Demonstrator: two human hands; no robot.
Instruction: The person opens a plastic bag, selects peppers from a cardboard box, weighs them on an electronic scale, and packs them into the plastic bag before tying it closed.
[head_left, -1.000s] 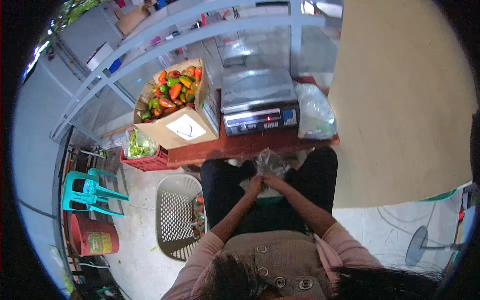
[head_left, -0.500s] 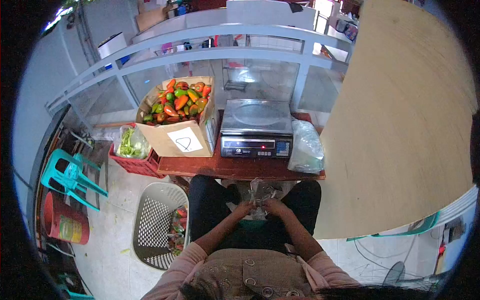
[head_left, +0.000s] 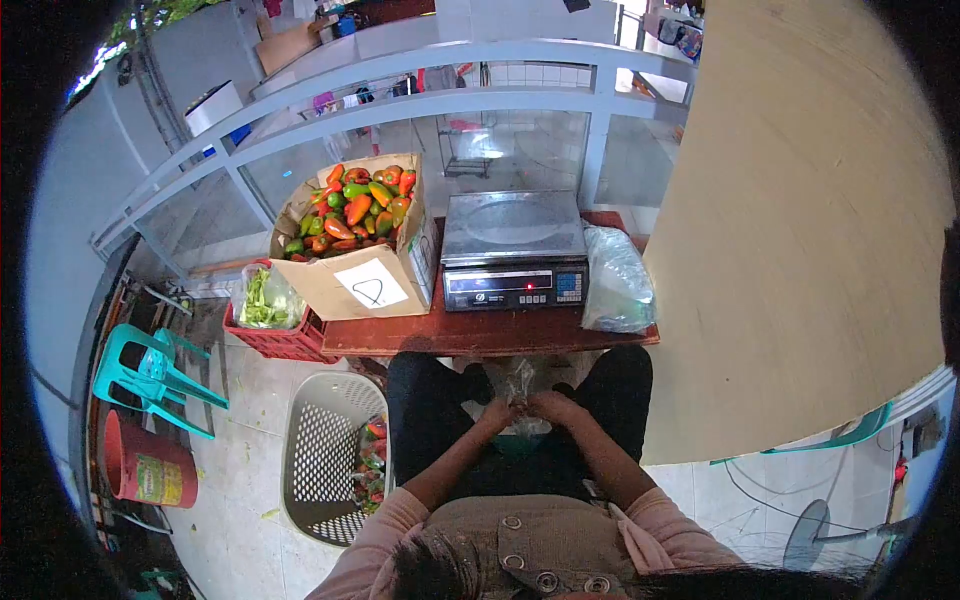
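Observation:
Between my knees, my left hand (head_left: pixel 497 412) and my right hand (head_left: pixel 550 407) are close together, both closed on a clear plastic bag (head_left: pixel 520 380). The bag's crinkled upper part sticks up between them; whether anything is inside cannot be made out. In front of my knees, a digital scale (head_left: pixel 514 250) stands on the red-brown table (head_left: pixel 430 335), its plate bare. Left of it is a cardboard box (head_left: pixel 345 285) full of red, orange and green peppers (head_left: pixel 358 208). To its right lies a bundle of clear plastic bags (head_left: pixel 618 280).
A light plastic basket (head_left: pixel 320 460) with bagged peppers (head_left: pixel 371 465) stands left of my legs. Beyond are a red crate (head_left: pixel 285 340) with bagged greens (head_left: pixel 268 298), a teal chair (head_left: pixel 140 370) and a red bucket (head_left: pixel 150 470). A large wooden board (head_left: pixel 800 250) fills the right.
The view has tilted and shifted. My hands drew apart slightly, then came closer together again, still on the clear bag, which has changed shape.

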